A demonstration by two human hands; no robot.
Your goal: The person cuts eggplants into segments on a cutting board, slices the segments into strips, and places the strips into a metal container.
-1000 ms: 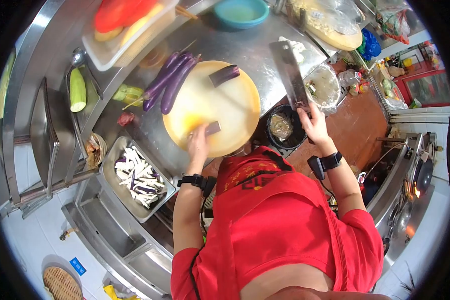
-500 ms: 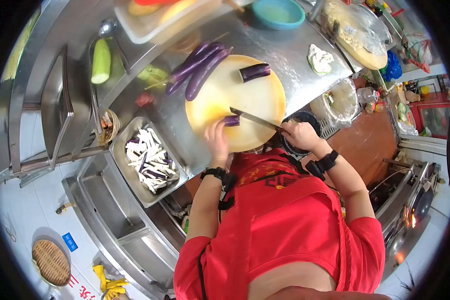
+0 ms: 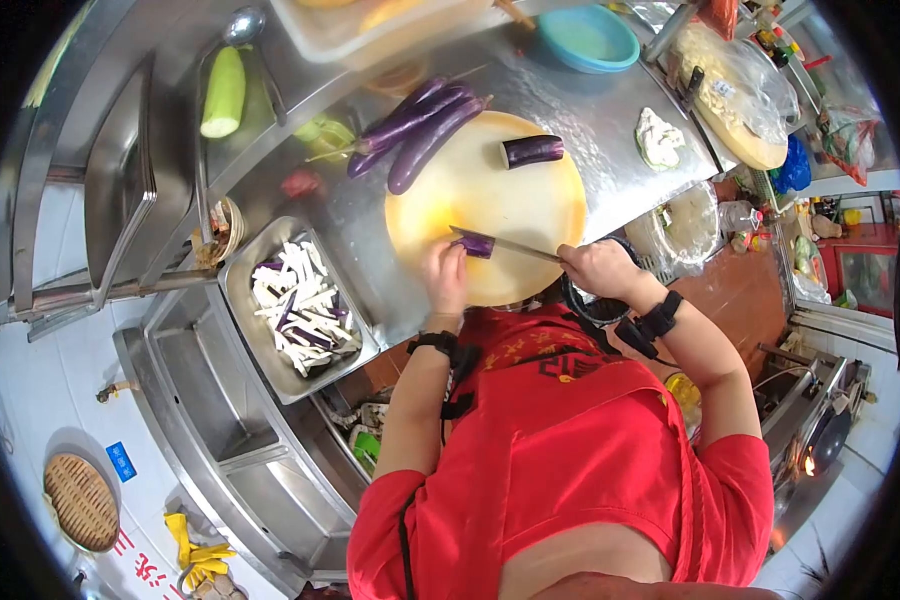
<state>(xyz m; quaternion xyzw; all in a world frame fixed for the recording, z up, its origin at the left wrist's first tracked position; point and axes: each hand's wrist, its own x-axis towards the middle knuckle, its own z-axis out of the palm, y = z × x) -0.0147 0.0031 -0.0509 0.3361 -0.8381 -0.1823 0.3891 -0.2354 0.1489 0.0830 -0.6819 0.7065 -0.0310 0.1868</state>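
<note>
My right hand [image 3: 602, 268] is closed round the handle of a kitchen knife [image 3: 518, 249]. Its blade points left and lies over or along the upper edge of a short piece of purple eggplant [image 3: 477, 246], near the front of the round cutting board [image 3: 480, 205]. With its fingers at the left end of that piece, my left hand [image 3: 444, 275] grips it; the fingertips are partly hidden. Farther back on the board lies a thicker eggplant chunk [image 3: 532, 151] with a pale cut face. Several whole eggplants [image 3: 420, 130] rest against the board's back left edge.
A steel tray [image 3: 232, 275] of cut eggplant strips [image 3: 305, 305] stands left of the board. Behind are a blue bowl [image 3: 588, 40] and a white plastic tub [image 3: 310, 45]. A cauliflower piece [image 3: 658, 138] lies right. A steel sink [image 3: 210, 390] is lower left, a lined bin [image 3: 685, 225] right.
The knife's blade has swung to a flatter angle, its tip now close to my left fingers, over the eggplant piece. The whole view has shifted slightly.
</note>
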